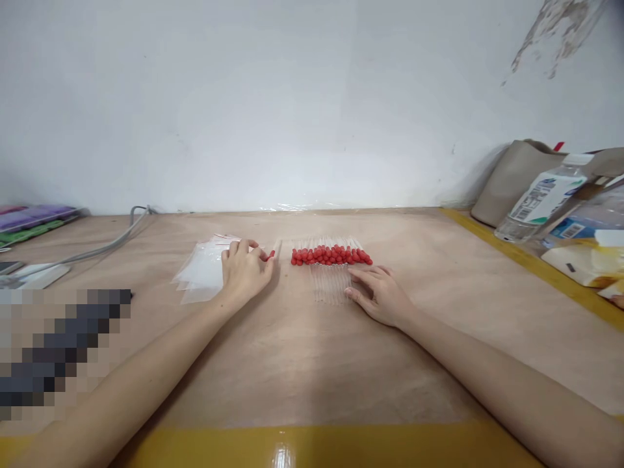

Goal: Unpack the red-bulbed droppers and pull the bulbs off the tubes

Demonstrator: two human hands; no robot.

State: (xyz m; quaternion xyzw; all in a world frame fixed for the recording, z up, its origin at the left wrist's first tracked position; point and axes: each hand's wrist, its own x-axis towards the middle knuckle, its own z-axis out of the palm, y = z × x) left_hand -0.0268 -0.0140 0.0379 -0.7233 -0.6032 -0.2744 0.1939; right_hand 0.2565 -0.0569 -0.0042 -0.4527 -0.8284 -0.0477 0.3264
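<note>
A pile of small red rounded ends (331,255) lies in a band across the middle of the table. Thin clear sticks or tubes (330,286) stretch from it both toward me and toward the wall. To the left, my left hand (246,266) is closed on one red-ended clear stick (272,256), pinched by thumb and fingers. Beneath and behind that hand are several clear flat plastic bags (199,270). My right hand (377,292) rests at the right side of the near clear sticks, thumb and fingers apart, fingertips touching or very close to them.
At right stand a grey-beige container (502,182) and a leaning water bottle (541,198), with packets beside them. Yellow tape (531,270) runs along the table's right and front edges. A grey cable (112,244) and purple and green packs (39,218) lie left.
</note>
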